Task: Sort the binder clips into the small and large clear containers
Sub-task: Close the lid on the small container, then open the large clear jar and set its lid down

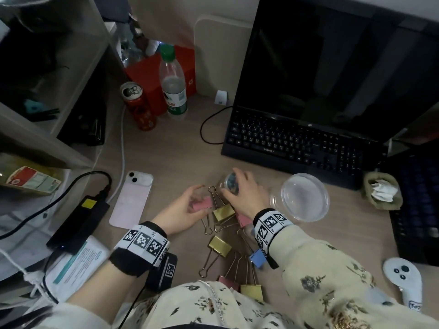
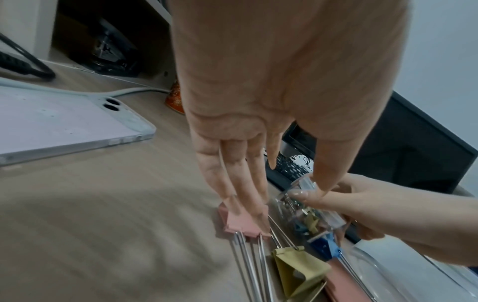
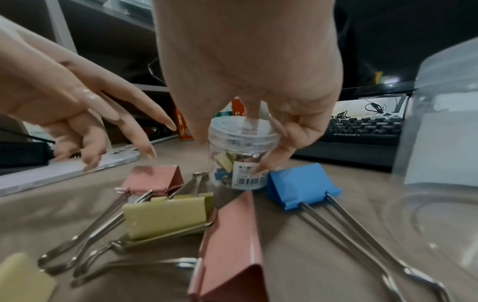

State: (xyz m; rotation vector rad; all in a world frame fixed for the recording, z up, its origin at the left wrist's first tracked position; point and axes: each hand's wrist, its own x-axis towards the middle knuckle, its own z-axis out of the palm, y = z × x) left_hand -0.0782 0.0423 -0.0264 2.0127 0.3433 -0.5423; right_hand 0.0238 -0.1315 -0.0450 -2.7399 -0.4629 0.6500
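The small lidded jar is pinched in the right hand; the left hand, fingers spread, rests on a pink clip, to be lifted next.

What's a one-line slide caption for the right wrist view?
Right hand grips a lidded small clear jar of small binder clips, with large pink, yellow and blue binder clips lying around it on the desk.

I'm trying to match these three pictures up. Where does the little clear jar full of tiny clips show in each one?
Head: small jar at centre, under the right hand.
Left wrist: lower right, tilted, gripped by that hand, jar.
Right wrist: centre, jar below the fingers.
Shared landmark: the pink clip beside the jar.
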